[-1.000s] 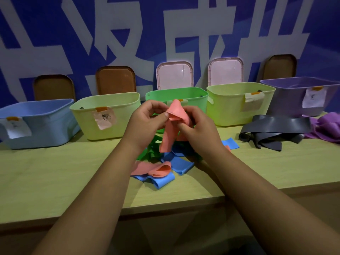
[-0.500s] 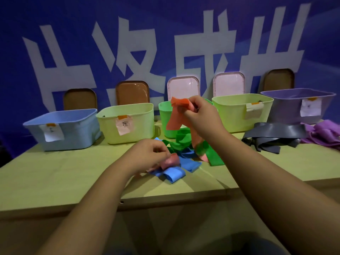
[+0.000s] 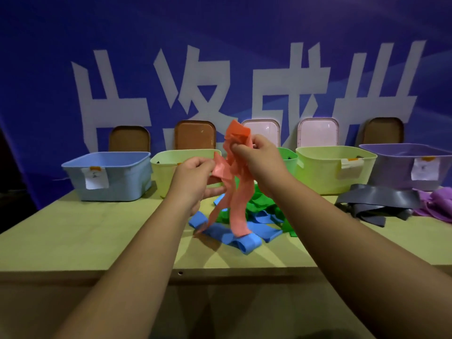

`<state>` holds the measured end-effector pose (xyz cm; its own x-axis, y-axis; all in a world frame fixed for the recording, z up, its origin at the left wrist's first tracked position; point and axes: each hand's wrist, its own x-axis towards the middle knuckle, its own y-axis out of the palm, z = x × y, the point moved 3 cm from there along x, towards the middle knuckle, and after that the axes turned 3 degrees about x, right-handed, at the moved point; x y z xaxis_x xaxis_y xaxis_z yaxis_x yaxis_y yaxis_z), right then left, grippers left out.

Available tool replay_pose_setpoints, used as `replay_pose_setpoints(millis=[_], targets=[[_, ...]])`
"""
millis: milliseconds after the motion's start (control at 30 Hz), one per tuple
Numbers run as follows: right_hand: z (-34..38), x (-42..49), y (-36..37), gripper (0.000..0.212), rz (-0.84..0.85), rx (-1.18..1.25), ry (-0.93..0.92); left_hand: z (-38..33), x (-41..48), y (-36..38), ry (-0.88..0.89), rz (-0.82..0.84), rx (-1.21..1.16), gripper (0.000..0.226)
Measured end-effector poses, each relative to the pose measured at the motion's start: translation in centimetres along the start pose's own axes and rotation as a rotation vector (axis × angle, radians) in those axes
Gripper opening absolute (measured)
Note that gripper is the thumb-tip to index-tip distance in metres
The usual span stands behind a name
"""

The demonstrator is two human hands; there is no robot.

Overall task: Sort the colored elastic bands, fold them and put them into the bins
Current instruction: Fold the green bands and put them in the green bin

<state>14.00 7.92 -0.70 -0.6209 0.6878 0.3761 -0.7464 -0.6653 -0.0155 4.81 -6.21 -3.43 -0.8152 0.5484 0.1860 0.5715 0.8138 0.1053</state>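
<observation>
L hand (image 3: 193, 176) + R hand (image 3: 260, 159) grip orange bands (image 3: 236, 194); 5 bins (image 3: 117, 184), 5 lids (image 3: 195, 137).

A long table (image 3: 97, 241) of light wood fills the near part of the view; its front edge has one small dark hole (image 3: 180, 273); behind it hangs a big blue wall sheet (image 3: 244, 33) with large white signs (image 3: 107, 104) on it; five lids stand on end at the back, leaning on the sheet; from the left come a brown lid (image 3: 129, 139), a second brown lid (image 3: 195, 135), a pale pink lid (image 3: 266, 129), a second pink lid (image 3: 318, 132) and a third brown lid (image 3: 385, 130).
</observation>
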Motion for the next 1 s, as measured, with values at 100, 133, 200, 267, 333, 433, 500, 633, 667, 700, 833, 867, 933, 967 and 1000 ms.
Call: replay_pose_setpoints(millis=[100, 133, 200, 267, 333, 433, 500, 633, 667, 700, 833, 867, 933, 967, 1000], targets=[[0.8, 0.3, 3.1, 0.036, 0.018, 0.01, -0.003, -1.5, -0.3, -1.0, 0.029, 0.029, -0.105, 0.013], [1.1, 0.3, 4.1, 0.035, 0.02, 0.005, -0.002, -1.8, -0.2, -1.7, 0.061, 0.019, -0.055, 0.012], [1.5, 0.5, 6.0, 0.03, 0.032, -0.011, 0.002, -2.0, -0.2, -3.2, 0.121, -0.004, 0.083, 0.012], [1.6, 0.6, 7.7, 0.024, 0.05, 0.0, 0.005, -1.8, -0.2, -4.5, 0.142, 0.022, 0.11, 0.015], [1.6, 0.6, 9.2, 0.022, 0.076, 0.022, 0.025, -1.4, -0.4, -5.8, 0.177, 0.06, 0.1, 0.029], [1.2, 0.8, 11.0, 0.027, 0.1, 0.019, 0.051, -0.2, 0.1, -7.4, 0.259, 0.043, 0.238, 0.054], [0.7, 0.9, 12.0, 0.031, 0.125, 0.028, 0.054, 0.6, 0.7, -8.2, 0.278, -0.027, 0.381, 0.05], [-0.9, 0.9, 13.2, 0.034, 0.16, -0.115, 0.011, 2.0, 2.7, -9.7, 0.211, -0.12, 0.438, 0.048], [-1.3, 0.8, 13.2, 0.033, 0.163, -0.182, -0.012, 2.3, 3.2, -10.1, 0.171, -0.129, 0.423, 0.05], [-1.9, 1.0, 13.3, 0.033, 0.164, -0.268, -0.044, 2.7, 3.9, -10.4, 0.144, -0.14, 0.406, 0.05], [-5.1, 1.8, 13.0, 0.021, 0.174, -0.568, -0.107, 4.7, 5.8, -11.7, 0.039, -0.129, 0.351, 0.054], [-6.0, 1.9, 12.8, 0.02, 0.192, -0.596, -0.101, 5.5, 6.1, -12.1, 0.002, -0.123, 0.355, 0.053], [-8.0, 2.0, 12.8, 0.024, 0.235, -0.632, -0.04, 7.5, 6.5, -13.0, -0.062, -0.113, 0.359, 0.049], [-8.7, 1.8, 12.8, 0.025, 0.265, -0.635, 0.005, 8.4, 6.6, -13.4, -0.091, -0.103, 0.347, 0.047], [-9.5, 1.6, 13.0, 0.021, 0.298, -0.626, 0.048, 9.2, 6.8, -13.7, -0.117, -0.082, 0.331, 0.045]])
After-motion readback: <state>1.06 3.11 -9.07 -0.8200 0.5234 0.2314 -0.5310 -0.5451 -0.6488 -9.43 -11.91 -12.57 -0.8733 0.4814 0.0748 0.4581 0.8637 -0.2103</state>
